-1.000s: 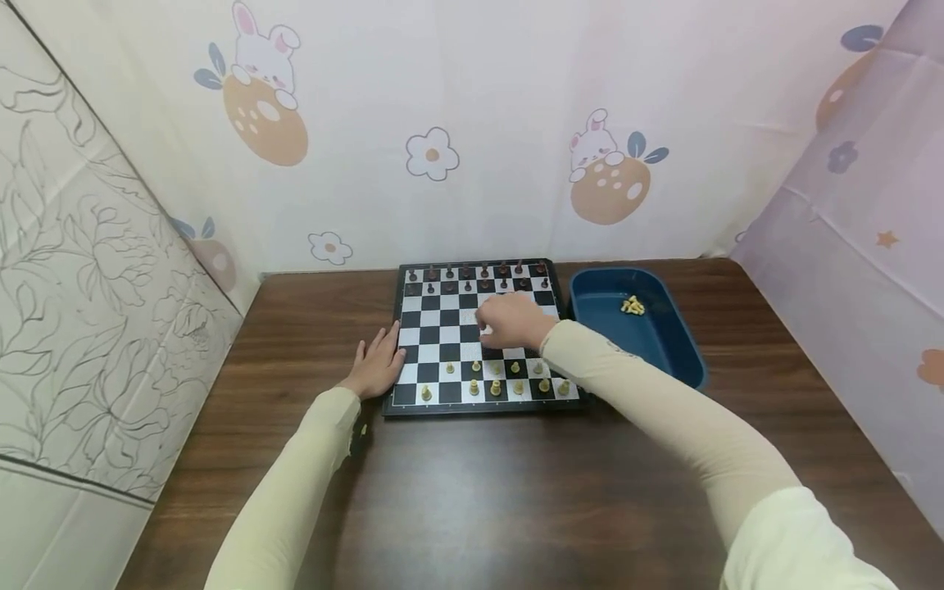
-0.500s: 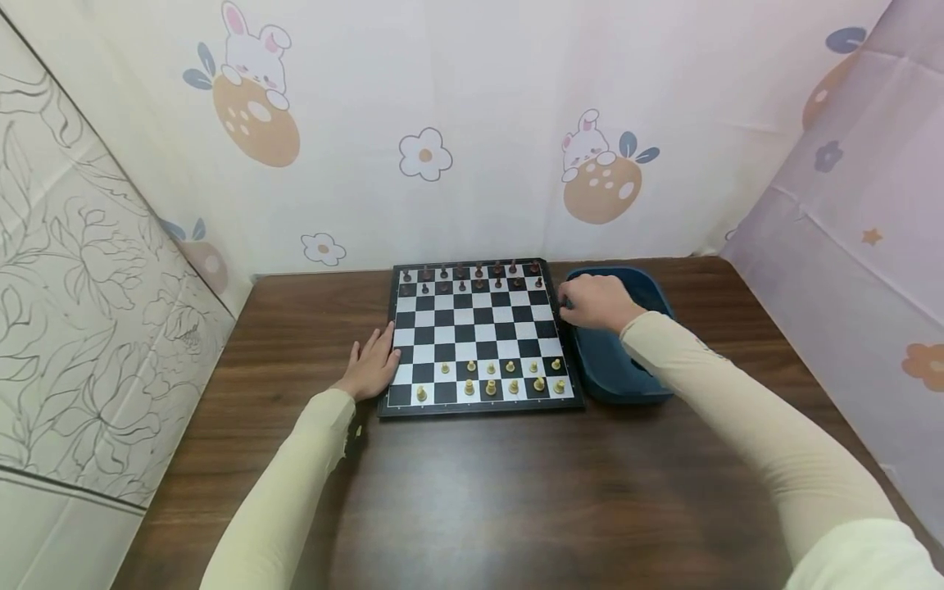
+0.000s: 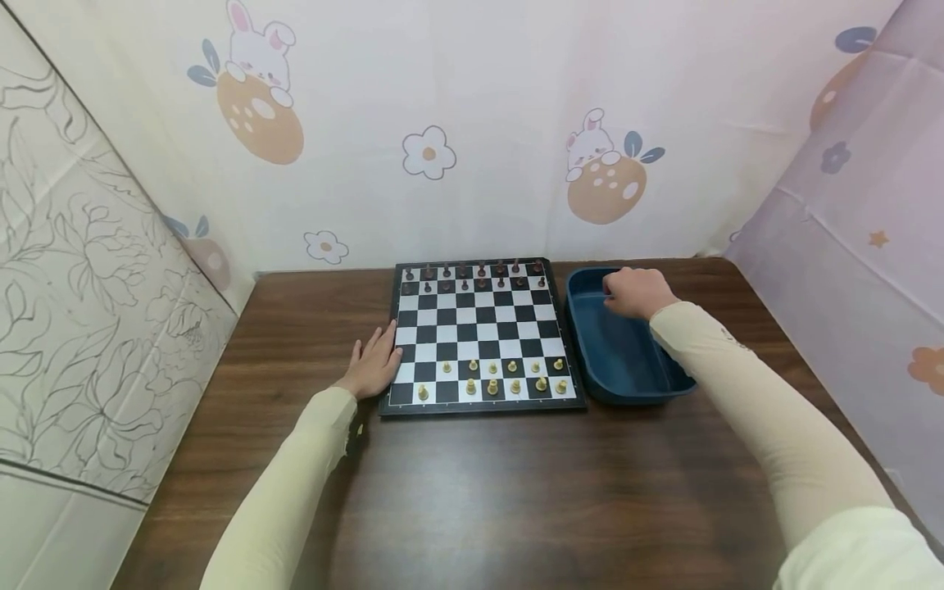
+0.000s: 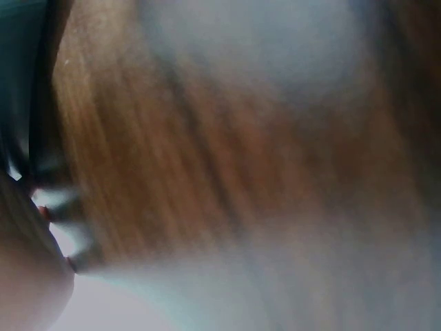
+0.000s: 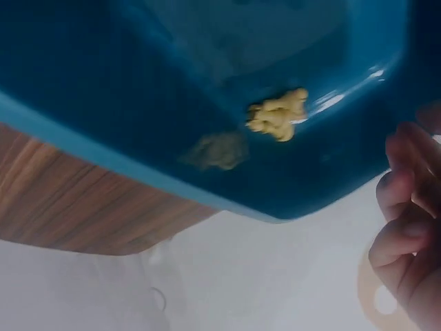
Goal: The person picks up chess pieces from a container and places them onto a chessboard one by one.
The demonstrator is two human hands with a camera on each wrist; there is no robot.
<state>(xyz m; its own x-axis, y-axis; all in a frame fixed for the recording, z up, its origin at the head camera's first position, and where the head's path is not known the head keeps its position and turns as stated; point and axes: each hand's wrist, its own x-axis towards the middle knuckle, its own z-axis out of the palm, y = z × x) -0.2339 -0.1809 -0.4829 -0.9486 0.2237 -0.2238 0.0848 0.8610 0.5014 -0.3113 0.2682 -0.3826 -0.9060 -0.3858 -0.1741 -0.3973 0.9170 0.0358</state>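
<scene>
A black-and-white chessboard (image 3: 476, 315) lies on the table, with small yellow chess pieces (image 3: 492, 387) on its near rows and dark brown pieces (image 3: 482, 270) on its far rows. My left hand (image 3: 372, 366) rests flat at the board's left edge, fingers stretched out. Over the far part of a blue tray (image 3: 627, 352) hovers my right hand (image 3: 637, 292). In the right wrist view its fingers (image 5: 400, 238) are loosely bent, with nothing visible between them. A small heap of yellow chess pieces (image 5: 279, 115) lies in the tray; in the head view the right hand hides it.
The tray stands close against the board's right side. Behind the wooden table (image 3: 472, 492) hangs a pale curtain (image 3: 487, 123) printed with rabbits and flowers. A patterned white panel (image 3: 96, 246) borders the left side. The left wrist view is mostly blurred table.
My right hand has moved right, from above the chessboard to above the far part of the tray. My left hand has stayed at the board's left edge.
</scene>
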